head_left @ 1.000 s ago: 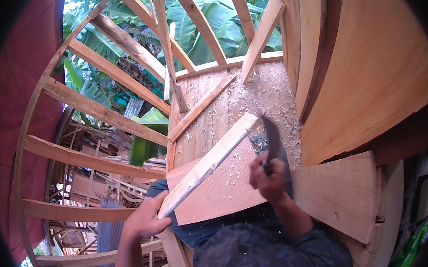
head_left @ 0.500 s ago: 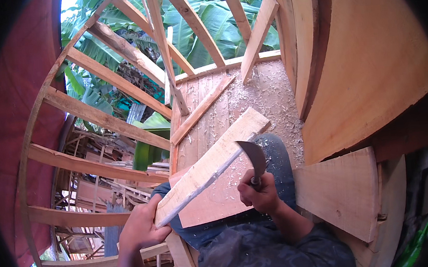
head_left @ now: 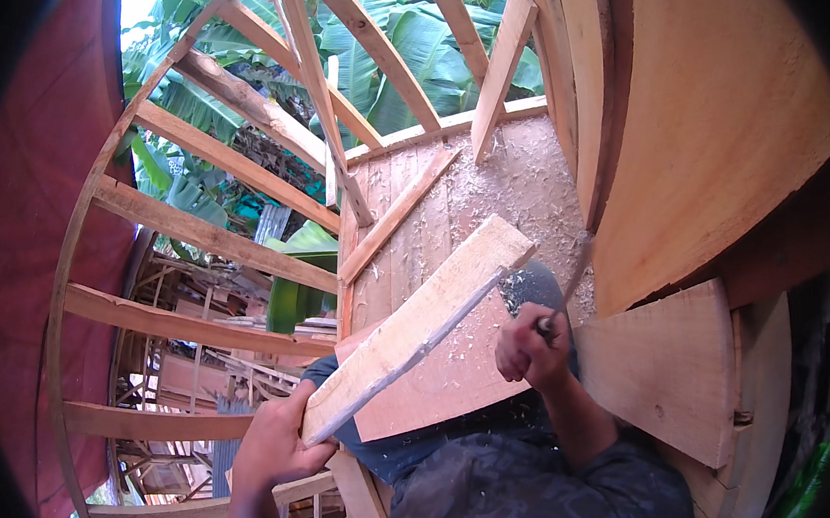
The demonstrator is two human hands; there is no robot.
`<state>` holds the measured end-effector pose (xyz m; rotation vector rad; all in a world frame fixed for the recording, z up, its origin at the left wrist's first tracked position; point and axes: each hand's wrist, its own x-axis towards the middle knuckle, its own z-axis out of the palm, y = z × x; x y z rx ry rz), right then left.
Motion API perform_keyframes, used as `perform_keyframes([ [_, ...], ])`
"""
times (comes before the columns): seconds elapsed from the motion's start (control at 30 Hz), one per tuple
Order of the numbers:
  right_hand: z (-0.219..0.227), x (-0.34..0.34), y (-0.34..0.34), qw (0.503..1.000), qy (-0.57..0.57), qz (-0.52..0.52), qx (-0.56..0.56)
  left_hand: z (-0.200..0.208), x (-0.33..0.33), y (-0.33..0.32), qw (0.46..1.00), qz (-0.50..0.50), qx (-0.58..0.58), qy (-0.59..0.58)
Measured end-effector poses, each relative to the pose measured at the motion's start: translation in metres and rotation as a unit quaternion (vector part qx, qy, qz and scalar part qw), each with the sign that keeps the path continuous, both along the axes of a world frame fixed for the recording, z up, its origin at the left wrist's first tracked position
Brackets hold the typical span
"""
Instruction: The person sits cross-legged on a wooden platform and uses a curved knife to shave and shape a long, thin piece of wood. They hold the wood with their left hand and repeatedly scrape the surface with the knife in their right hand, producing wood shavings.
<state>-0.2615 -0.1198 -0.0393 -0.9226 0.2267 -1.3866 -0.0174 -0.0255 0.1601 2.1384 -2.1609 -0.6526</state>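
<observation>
My left hand (head_left: 278, 437) grips the near end of a thick wooden board (head_left: 410, 327), which slants away up to the right. Its lower edge is greyish, the upper face pale and freshly cut. Beneath it, a wide flat plank (head_left: 443, 382) lies across my lap. My right hand (head_left: 534, 345) is closed round the handle of a curved machete (head_left: 578, 275), held apart from the board on its right. The blade points up and away, seen nearly edge-on and a little blurred.
Wood shavings litter the plank floor (head_left: 515, 180) ahead. A slatted wooden railing (head_left: 211, 225) curves round on the left, with banana leaves beyond. Large curved wooden panels (head_left: 713, 123) stand on the right, above a board (head_left: 659, 372) beside my right arm. A loose batten (head_left: 398, 217) lies diagonally across the floor.
My right hand has swung right and slightly up with the machete, turning the blade away from the board's edge. The left hand keeps its hold; the board's far end has shifted slightly right and down.
</observation>
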Motion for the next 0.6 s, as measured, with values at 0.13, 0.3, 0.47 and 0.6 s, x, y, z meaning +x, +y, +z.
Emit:
perform_keyframes([
  [0.13,0.006,0.009,-0.006,0.95,0.242,0.074,-0.182,0.002,-0.013,0.001,0.997,0.005,-0.055,-0.048],
  [0.3,0.007,0.003,0.004,0.978,0.065,0.169,0.108,-0.007,-0.006,-0.001,0.99,0.001,-0.115,-0.077],
  [0.47,0.011,0.005,-0.002,0.973,0.085,0.152,0.149,-0.011,0.002,0.004,0.987,0.002,-0.136,-0.08],
  [0.6,0.005,0.004,0.0,0.971,0.206,0.093,-0.084,-0.011,0.006,0.002,0.989,0.005,-0.132,-0.068],
])
